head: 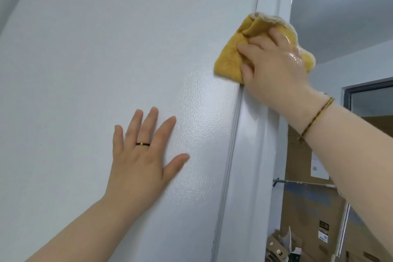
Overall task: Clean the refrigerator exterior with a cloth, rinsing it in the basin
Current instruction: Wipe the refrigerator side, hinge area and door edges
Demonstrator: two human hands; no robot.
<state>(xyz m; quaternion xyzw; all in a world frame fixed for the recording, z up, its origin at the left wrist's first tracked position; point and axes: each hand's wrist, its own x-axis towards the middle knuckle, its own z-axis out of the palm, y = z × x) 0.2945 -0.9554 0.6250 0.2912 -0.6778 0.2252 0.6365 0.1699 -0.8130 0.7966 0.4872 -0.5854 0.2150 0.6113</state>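
Note:
The white refrigerator (106,59) fills most of the view, its textured side panel facing me and its front edge running down the right. My left hand (144,155) lies flat against the panel with fingers spread, a ring on one finger. My right hand (274,64), wet and shiny, presses a yellow cloth (231,55) against the upper front edge of the refrigerator, fingers curled over the bunched fabric. The basin is not in view.
Large cardboard boxes (308,208) stand behind the refrigerator at the lower right, with smaller boxes (282,247) on the floor. A dark window frame (368,95) shows at the right under a grey ceiling.

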